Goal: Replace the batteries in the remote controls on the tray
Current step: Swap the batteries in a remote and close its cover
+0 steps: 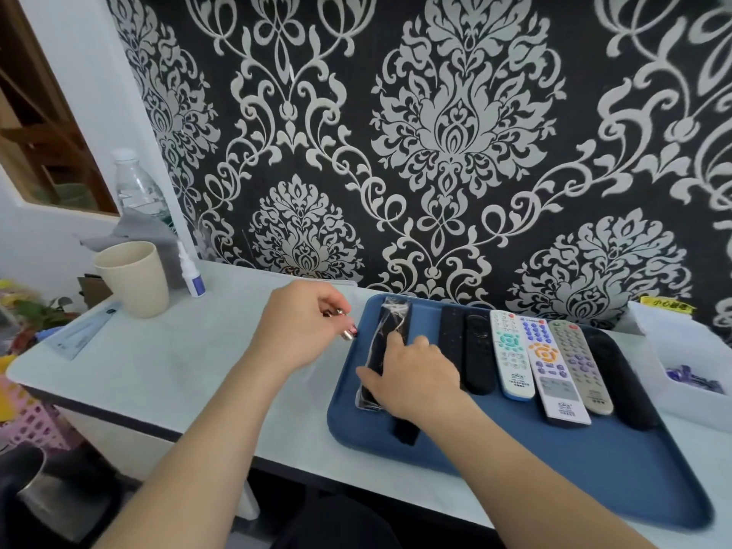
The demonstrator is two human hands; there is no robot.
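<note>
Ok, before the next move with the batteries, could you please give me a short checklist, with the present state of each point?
1. Left hand holds the batteries: ok.
2. Right hand holds the wrapped black remote on the tray: ok.
3. Plastic wrap removed: not ok, it is around the remote.
4. Battery compartment open: cannot tell, the hand covers it.
5. Battery polarity checked: cannot tell.
6. Other remotes lie apart from the hands: ok.

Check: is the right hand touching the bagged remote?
Touching. Head view: right hand grips the bagged remote, thumb on its left edge, fingers over the top.
</note>
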